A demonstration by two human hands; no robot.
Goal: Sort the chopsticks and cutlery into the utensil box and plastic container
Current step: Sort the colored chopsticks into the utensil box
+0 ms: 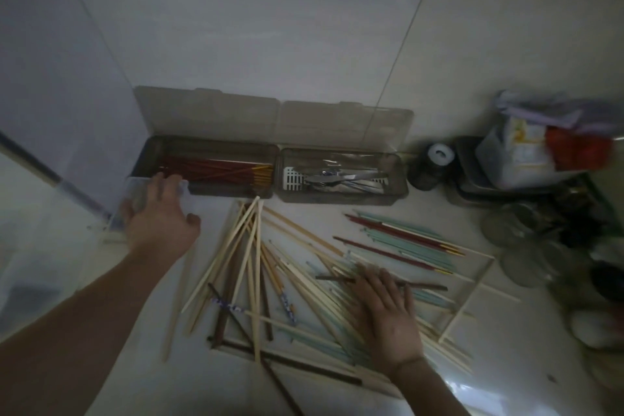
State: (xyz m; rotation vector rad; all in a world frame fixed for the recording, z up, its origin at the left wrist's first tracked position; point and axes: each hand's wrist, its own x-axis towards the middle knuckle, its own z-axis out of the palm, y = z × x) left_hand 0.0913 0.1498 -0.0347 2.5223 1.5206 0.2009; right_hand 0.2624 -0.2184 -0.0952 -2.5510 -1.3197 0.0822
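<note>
A smoky utensil box (209, 194) with its lid up stands against the wall and holds red chopsticks (219, 172). Beside it on the right, a second box (342, 197) holds metal cutlery (344, 179). A clear plastic container (135, 192) sits at the left, and my left hand (158, 219) rests on its rim with fingers spread. A loose heap of pale, dark and green chopsticks (256, 267) covers the counter. My right hand (385, 311) lies flat on that heap, fingers over a dark chopstick (429, 286).
More red and green chopsticks (405, 240) lie in a row at the right. Jars (429, 165), a stacked tray with bags (526, 159) and glass lids (520, 246) crowd the right edge. A tiled wall stands behind the boxes.
</note>
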